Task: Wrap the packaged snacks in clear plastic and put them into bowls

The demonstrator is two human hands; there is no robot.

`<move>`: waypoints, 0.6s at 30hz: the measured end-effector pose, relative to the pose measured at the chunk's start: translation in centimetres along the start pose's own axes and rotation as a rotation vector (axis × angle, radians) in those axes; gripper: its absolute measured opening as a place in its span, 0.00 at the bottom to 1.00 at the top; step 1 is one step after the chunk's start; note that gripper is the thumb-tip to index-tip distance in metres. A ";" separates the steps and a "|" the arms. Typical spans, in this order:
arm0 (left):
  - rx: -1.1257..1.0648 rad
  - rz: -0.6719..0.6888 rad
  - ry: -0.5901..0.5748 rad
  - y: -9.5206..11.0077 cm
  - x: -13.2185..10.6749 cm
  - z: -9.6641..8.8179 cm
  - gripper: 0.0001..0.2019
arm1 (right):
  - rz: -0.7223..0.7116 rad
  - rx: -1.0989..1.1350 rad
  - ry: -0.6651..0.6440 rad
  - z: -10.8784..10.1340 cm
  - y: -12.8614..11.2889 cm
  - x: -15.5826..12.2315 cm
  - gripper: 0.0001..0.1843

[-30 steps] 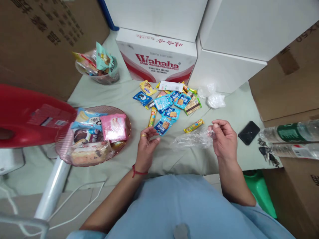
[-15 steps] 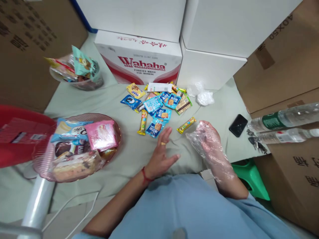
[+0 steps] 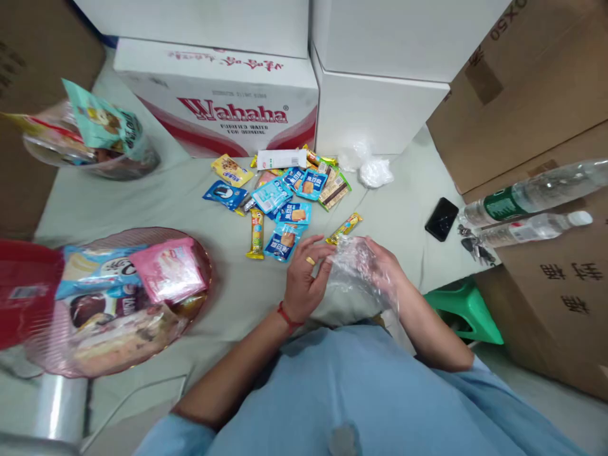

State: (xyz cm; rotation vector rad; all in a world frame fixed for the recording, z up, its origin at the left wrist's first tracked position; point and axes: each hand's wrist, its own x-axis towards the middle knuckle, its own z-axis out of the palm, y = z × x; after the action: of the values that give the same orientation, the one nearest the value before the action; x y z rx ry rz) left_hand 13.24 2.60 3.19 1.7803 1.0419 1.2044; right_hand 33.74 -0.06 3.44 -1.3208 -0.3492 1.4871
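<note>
Pink tray [image 3: 205, 269], loaded, sits well left of the left hand, with bare cloth [image 3: 237, 297] between them. Snack packets [image 3: 285, 209] are scattered just ahead of both hands; the nearest, a yellow bar [image 3: 344, 228], lies close to the fingertips. Left hand [image 3: 304, 282]: fingers curled, pinching the clear plastic glove [image 3: 349, 272] at its near edge. Right hand [image 3: 375, 269]: inside the glove, fingers loosely spread, gripping nothing. Phone [image 3: 441, 218] lies to its right, with open cloth between.
</note>
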 end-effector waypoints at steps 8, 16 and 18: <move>0.048 -0.367 0.163 -0.5 1.0 0.5 0.19 | -0.068 -0.006 -0.064 -4.1 0.6 -4.3 0.44; -0.088 -0.429 0.210 -1.0 -0.1 0.3 0.16 | -0.022 -0.132 0.117 1.2 2.6 -1.1 0.25; -0.235 -0.574 0.298 -1.9 0.2 -0.2 0.18 | 0.028 -0.168 0.065 0.6 1.7 -0.8 0.26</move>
State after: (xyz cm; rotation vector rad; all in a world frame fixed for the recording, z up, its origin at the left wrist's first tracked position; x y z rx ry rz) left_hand 12.71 3.61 1.61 1.0345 1.3952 1.1758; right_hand 32.24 -1.19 2.78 -1.5093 -0.4218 1.4596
